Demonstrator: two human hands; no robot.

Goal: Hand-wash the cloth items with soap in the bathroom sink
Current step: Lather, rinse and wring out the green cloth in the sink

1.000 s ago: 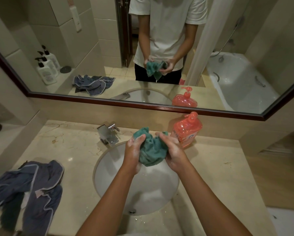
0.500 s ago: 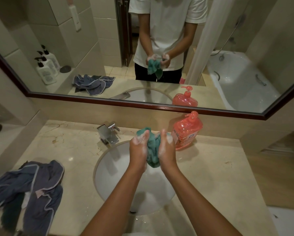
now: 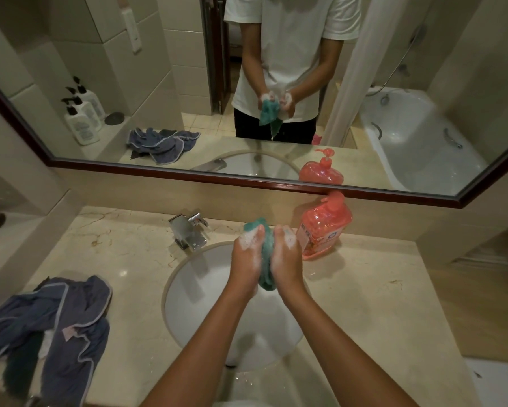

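Observation:
A bunched teal cloth is squeezed between both my hands above the white sink. My left hand grips its left side and my right hand grips its right side. White soap foam covers my fingers. The cloth's top sticks out above my left hand and its lower end shows below my palms. A red pump bottle of soap stands on the counter just right of my right hand.
A chrome tap sits behind the sink on the left. A pile of blue-grey cloths lies on the beige counter at the left. A wide mirror runs along the wall behind.
My hands have pressed closer together, bunching the spread teal cloth into a narrow wad between my palms. More foam shows on my fingers.

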